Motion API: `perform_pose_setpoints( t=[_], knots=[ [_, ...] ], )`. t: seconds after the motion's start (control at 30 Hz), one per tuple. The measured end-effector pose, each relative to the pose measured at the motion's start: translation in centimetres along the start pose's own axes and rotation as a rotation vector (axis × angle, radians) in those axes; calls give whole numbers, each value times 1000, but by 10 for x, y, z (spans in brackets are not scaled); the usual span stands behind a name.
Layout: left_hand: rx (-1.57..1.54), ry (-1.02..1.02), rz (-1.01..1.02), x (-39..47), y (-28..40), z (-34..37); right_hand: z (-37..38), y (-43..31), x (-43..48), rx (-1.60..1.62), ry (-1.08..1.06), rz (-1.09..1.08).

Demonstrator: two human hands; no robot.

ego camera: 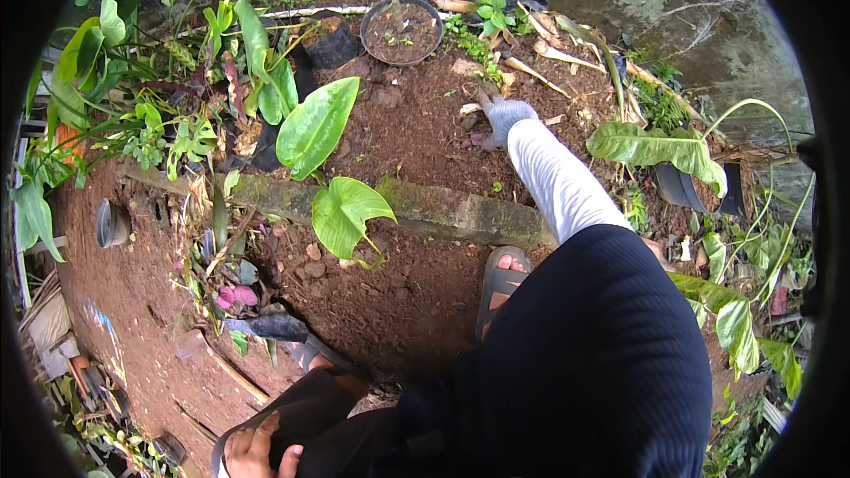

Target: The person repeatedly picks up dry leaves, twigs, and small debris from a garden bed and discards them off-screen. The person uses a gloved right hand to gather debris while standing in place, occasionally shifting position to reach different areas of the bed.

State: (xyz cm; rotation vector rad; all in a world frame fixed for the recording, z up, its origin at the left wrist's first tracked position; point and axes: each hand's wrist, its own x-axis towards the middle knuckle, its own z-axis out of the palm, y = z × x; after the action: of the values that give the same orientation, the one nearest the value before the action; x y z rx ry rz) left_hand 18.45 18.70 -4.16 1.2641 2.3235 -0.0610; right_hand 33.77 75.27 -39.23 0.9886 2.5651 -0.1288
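My right hand [508, 118], in a grey knit glove below a white sleeve [554, 169], reaches down to the brown soil [438, 146] of a raised bed. Its fingertips are at dry plant scraps and soil; whether they grip anything is unclear. A pale dry scrap [470, 109] lies beside the fingers. My left hand [255, 448] is bare and rests on my dark-trousered knee, holding nothing, with its thumb apart from the fingers.
A mossy concrete kerb [465, 216] edges the bed near my sandalled foot [503, 282]. Broad green leaves [319, 126] rise in the middle. A round black pot [402, 33] with a thin trunk stands behind. Dry stalks [564, 56] lie by the wall [717, 33]. A plastic pot [111, 223] lies tipped left.
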Motion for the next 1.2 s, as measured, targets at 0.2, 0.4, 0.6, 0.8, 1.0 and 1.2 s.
perform_pose_setpoints(
  t=[0.2, 0.4, 0.6, 0.8, 1.0, 1.2],
  knots=[
    [-2, -16, -28, 4, 7, -7, -20, 3, -4, -126, -155, 118],
    [-40, -9, -12, -4, 5, -8, -79, 46, -9, 225, 85, 151],
    [-62, -10, -13, -10, 0, -8, -117, 77, -11, 250, 179, 192],
    [-85, 2, -27, -15, 0, -9, -116, 80, -7, 285, 353, 353],
    [-51, 25, -26, -6, 2, -7, -87, 36, 4, -66, 21, 364],
    [-54, 15, 11, 15, 7, -10, -59, 0, 14, -266, 29, 335]
  ],
)
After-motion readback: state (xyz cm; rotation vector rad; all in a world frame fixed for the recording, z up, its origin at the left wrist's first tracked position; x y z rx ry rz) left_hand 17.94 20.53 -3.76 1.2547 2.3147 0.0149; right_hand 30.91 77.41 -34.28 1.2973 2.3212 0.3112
